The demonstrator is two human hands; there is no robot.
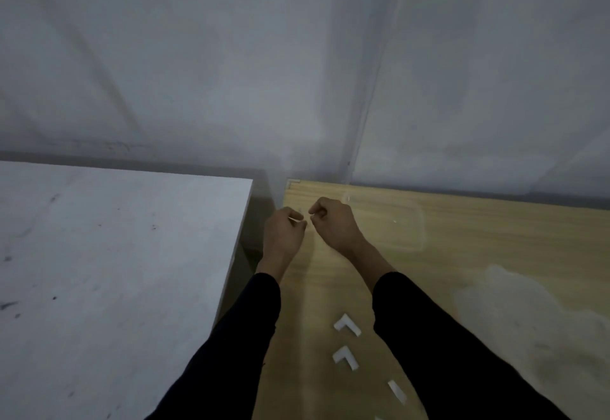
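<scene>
**A:** At the far left corner of the wooden tabletop point(462, 254), both hands are up and close together. The left hand point(285, 230) has its fingers curled in. Thumb and forefinger pinch a thin pale sliver point(296, 220), flat and narrow, held just above the corner and angled toward the other hand.

**B:** And the right hand point(333, 221) is just beside it, knuckles up, fingertips bunched tight near the sliver's free end. Does it grip the sliver or only meet it? Too small to tell.

**A:** Black sleeves point(445, 337) run down both forearms. The wood under them is light, with a straight grain and a matte finish.

**B:** Just right of the hands lies a clear plastic tub point(406, 221). It's a rounded rectangle, nearly invisible but for its glinting rim.

**A:** Nearer the camera, between the arms, there's a row of hard white bits. An upper L-shaped piece point(346, 324), a lower L-shaped piece point(345, 357), then a straight white strip point(396, 392), all lying flat and apart from each other.

**B:** On the right is a crumpled clear plastic bag point(528, 320), cloudy and soft. On the left, across a dark gap, is a white tabletop point(115, 271), smooth and scuffed with dark marks. A grey wall point(231, 73) stands behind both.
</scene>
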